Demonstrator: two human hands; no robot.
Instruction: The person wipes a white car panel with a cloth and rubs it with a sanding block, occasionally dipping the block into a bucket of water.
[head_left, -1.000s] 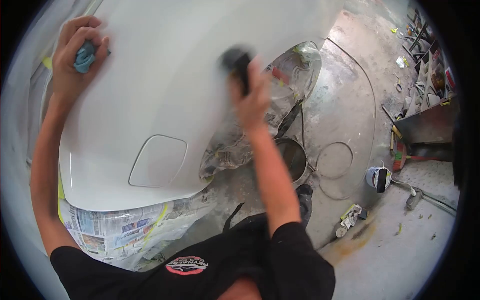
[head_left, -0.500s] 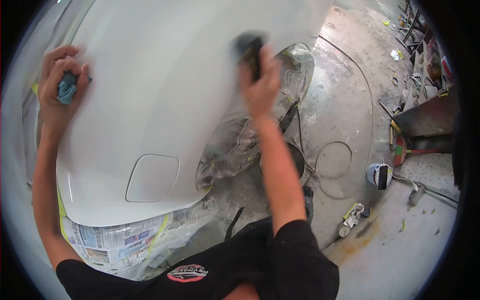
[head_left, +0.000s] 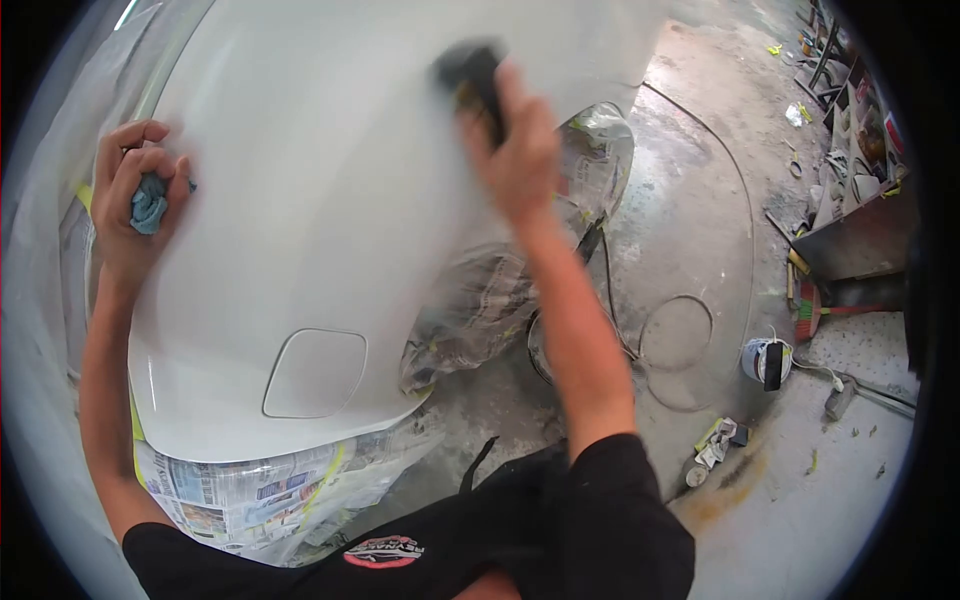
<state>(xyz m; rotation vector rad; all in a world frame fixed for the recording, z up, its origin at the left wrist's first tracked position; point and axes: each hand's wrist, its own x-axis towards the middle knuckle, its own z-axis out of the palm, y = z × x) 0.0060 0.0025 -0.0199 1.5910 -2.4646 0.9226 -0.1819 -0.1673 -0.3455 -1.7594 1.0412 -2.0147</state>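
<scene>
A black short-sleeved shirt [head_left: 570,520] bears a rounded logo [head_left: 384,552] in white and pinkish red

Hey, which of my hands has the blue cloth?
Your left hand, with the crumpled blue cloth in its grasp; your right hand grips a dark, blurred tool instead.

Your right hand [head_left: 522,155] and its block [head_left: 477,82] are blurred; your left hand [head_left: 121,232] partly hides the cloth [head_left: 148,207]; the top edge crops the panel [head_left: 320,220].
</scene>
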